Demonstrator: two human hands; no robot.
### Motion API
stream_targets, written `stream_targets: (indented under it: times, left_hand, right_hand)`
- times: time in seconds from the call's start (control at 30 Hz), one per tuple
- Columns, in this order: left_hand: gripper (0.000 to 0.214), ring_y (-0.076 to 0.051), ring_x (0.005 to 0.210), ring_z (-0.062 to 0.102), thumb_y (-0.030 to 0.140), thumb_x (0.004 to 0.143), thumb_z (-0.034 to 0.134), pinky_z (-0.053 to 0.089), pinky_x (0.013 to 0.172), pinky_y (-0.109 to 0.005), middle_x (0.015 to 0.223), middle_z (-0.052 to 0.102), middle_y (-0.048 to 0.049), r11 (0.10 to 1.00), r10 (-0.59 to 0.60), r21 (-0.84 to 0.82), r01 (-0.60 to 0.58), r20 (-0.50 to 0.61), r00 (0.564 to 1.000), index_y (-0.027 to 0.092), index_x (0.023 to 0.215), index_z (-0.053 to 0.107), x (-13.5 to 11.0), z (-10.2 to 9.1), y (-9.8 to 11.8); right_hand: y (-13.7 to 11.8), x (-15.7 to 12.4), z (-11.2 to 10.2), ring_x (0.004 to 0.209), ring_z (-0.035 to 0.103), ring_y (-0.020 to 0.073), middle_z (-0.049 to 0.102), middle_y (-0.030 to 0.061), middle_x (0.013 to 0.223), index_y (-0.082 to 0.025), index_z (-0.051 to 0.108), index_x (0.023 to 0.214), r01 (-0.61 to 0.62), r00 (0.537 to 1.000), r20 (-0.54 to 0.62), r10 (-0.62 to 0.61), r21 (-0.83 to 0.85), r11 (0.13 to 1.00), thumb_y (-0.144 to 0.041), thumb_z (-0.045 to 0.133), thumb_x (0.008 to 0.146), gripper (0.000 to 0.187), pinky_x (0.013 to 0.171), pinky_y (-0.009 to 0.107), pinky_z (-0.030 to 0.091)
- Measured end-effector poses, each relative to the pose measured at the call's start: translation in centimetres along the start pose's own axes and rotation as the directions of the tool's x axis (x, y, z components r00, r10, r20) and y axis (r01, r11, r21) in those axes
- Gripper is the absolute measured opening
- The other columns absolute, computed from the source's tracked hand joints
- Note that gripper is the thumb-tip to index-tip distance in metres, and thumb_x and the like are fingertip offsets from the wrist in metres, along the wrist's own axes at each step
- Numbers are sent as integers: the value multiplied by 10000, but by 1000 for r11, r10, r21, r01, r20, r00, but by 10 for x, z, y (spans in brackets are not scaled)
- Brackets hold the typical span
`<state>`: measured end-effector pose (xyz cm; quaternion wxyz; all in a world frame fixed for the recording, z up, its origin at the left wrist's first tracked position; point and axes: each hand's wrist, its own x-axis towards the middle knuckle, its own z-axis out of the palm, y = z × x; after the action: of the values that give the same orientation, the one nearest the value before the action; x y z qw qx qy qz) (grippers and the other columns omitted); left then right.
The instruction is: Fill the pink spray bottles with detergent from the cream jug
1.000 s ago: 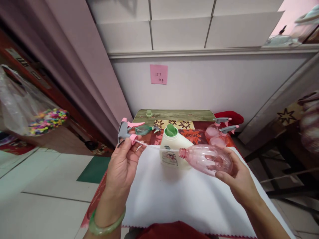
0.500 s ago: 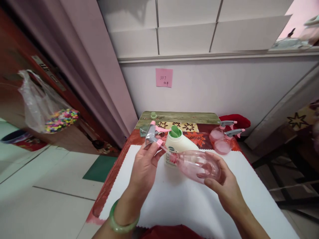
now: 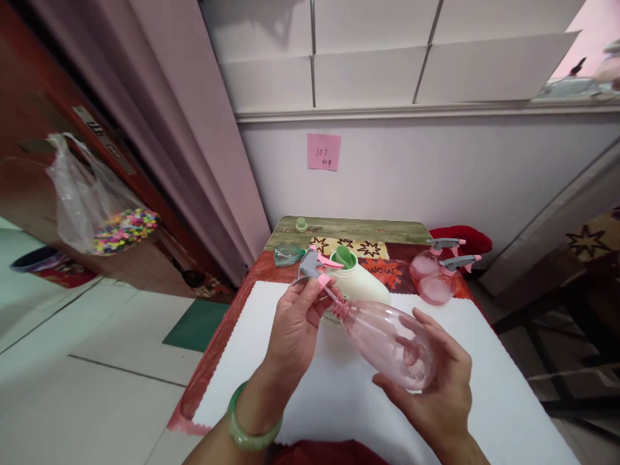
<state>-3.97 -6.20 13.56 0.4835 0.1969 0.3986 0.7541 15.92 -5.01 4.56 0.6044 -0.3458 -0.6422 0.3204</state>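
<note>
In the head view, your left hand pinches the grey-and-pink spray head by its collar, fingers closed. Your right hand cradles the base of the pink bottle, thumb and fingers spread wide around it. The bottle is tilted above the middle of the tabletop, its neck toward the far left corner, in front of the white jug. The tube runs to the neck — the collar sits just short of it. You seem to be partway through inserting the tube; the next move likely calls for lining up collar and neck — then a steady grip for turning.
</note>
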Motion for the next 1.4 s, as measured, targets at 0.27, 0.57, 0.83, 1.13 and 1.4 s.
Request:
stream_targets:
  times: [0.27, 0.57, 0.83, 1.13, 1.4]
  left_hand:
    - [218, -165, 944, 698, 330, 766, 830, 524, 930, -285, 988, 767, -72, 999, -20, -26, 22, 55, 998, 168, 903, 780, -7, 3, -6]
    - [191, -181, 849, 714, 310, 811, 790, 567, 858, -333, 906, 761, -71, 998, -56, -7, 57, 105, 993, 162, 929, 768, -11, 2, -6]
    - [237, -219, 978, 708, 354, 846, 747, 508, 984, -375, 1064, 751, -79, 997, 28, -71, -16, 175, 984, 189, 1017, 759, -10, 4, -2]
    - [238, -283, 1145, 674, 337, 895, 685, 448, 1058, -412, 1036, 746, -95, 1000, -14, 8, 12, 275, 961, 196, 1080, 737, -10, 2, -7]
    - [189, -233, 971, 722, 299, 844, 740, 528, 946, -376, 950, 766, -65, 999, 27, 26, -32, 206, 978, 196, 1002, 741, -10, 11, -7]
  right_hand:
    - [2, -2, 10, 1125, 668, 358, 543, 171, 1369, -250, 451, 1335, 85, 992, -100, -83, 18, 996, -355, 956, 583, 912, 879, 568, 597]
    - [0, -2, 6, 1098, 647, 354, 584, 146, 1249, -247, 496, 1294, 84, 993, -85, -84, -4, 996, -370, 973, 517, 920, 807, 533, 622]
    - [-3, -6, 13, 1161, 633, 367, 572, 165, 1337, -248, 500, 1362, -131, 991, 20, 131, -6, 991, -528, 899, 617, 891, 926, 532, 564]
    - [-7, -10, 14, 1147, 676, 370, 589, 179, 1366, -273, 443, 1404, -386, 921, 150, 359, 231, 893, -637, 814, 683, 888, 774, 417, 614]
    - [-13, -12, 20, 1171, 646, 363, 534, 177, 1417, -284, 432, 1393, -353, 936, 80, 344, 178, 919, -581, 864, 639, 918, 781, 417, 608]
